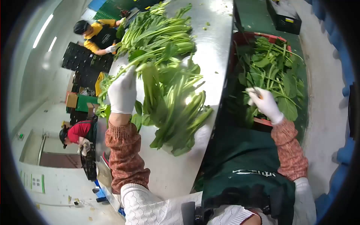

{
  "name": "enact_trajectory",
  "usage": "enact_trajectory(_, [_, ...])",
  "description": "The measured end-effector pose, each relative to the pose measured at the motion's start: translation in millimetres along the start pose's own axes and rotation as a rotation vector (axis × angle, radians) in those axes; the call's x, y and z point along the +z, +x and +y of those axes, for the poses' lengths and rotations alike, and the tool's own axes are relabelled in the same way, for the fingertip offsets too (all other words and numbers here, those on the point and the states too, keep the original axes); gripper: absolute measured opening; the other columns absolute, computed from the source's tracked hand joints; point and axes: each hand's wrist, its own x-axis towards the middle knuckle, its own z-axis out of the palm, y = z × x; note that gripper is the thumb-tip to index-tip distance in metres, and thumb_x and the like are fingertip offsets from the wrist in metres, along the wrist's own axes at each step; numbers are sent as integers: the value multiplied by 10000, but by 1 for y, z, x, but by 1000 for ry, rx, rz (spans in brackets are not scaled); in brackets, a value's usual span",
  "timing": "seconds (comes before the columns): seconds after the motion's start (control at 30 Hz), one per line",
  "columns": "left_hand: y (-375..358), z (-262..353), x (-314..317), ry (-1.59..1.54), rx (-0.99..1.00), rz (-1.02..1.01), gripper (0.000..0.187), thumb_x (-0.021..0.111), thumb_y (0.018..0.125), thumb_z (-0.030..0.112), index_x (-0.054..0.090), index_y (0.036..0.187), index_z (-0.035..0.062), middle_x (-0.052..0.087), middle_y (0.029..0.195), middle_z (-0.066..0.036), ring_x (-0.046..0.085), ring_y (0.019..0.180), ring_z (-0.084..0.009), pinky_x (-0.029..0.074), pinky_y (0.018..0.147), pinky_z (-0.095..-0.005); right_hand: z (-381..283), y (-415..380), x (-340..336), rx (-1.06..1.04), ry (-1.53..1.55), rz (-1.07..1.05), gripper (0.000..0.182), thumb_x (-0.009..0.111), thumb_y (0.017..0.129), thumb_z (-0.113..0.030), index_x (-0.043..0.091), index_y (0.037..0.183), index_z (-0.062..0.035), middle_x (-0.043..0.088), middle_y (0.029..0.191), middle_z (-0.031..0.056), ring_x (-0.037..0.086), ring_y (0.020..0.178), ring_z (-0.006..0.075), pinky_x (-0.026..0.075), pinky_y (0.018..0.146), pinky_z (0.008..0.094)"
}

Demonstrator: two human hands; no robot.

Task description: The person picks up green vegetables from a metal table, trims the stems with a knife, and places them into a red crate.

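The left hand [122,93], in a white glove, closes around the pale stems of a long leafy green vegetable bunch [167,93] lying on the shiny steel table [210,48]. The right hand [265,104], also gloved white, pinches a thin green stalk [252,90] over the red plastic crate of loose greens [262,122] just beside the table. Two other people work at the table's far side

Red crate [262,122] front hidden behind apron [243,165].
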Motion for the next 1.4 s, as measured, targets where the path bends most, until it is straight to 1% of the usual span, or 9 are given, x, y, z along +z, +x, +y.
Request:
enact_trajectory(0.03, [4,12,8,-66,50,-60,277,599,899,101,670,1166,89,678,938,-188,664,781,-354,510,682,-383,10,16,17,-209,155,-18,272,559,969,-159,635,1178,-2,630,735,-6,515,580,13,368,473,177])
enact_trajectory(0.1, [8,49,20,-218,167,-32,289,594,887,75,667,1166,89,650,853,-153,633,750,-326,491,669,-388,-58,12,31,-136,200,-119,308,624,920,-84,603,1193,56,665,890,35,600,744,83,498,721,242])
enact_trajectory(0.27, [6,108,39,-474,238,-210,323,590,855,50,662,1170,70,643,877,-133,612,805,-317,481,740,-394,-82,41,63,-594,170,-131,405,737,836,-220,645,1187,-42,653,822,54,596,753,110,495,726,278])
enact_trajectory(0.4, [0,118,52,-203,265,228,263,699,812,143,668,1067,90,642,890,-104,607,819,-293,479,747,-383,-73,40,65,-413,51,-110,289,707,865,-271,684,1009,-21,645,757,54,630,704,137,497,699,292])
enact_trajectory(0.57, [-31,123,96,-299,178,3,135,687,839,220,638,778,110,642,797,-94,599,680,-274,469,622,-378,-33,54,86,-442,138,-120,328,709,832,-290,667,996,-9,701,849,124,673,738,225,519,747,335])
enact_trajectory(0.8, [-39,115,116,-946,314,-477,291,683,781,104,649,1059,23,659,966,-176,644,887,-339,512,785,-390,-16,41,94,-304,-80,-139,369,725,787,-296,661,995,2,682,853,179,671,765,297,521,734,357])
enact_trajectory(1.0, [-27,118,99,-596,256,-301,388,761,711,99,606,1058,18,587,1006,-148,566,965,-342,474,836,-389,-33,23,83,-406,4,71,262,644,904,-163,637,1120,-15,675,837,126,596,694,122,501,673,305])
enact_trajectory(1.07, [-16,123,84,-603,263,-207,382,749,726,82,589,1066,16,607,998,-159,596,942,-350,486,818,-393,-44,14,72,-544,-242,226,224,625,875,-107,631,1091,-44,673,888,159,662,774,334,522,648,352])
enact_trajectory(1.4, [11,165,50,-850,115,-283,365,713,738,71,579,1071,8,637,847,-170,627,710,-318,516,673,-352,-57,6,52,-555,-371,432,332,633,809,-66,595,1137,-100,679,863,127,662,739,332,533,640,402])
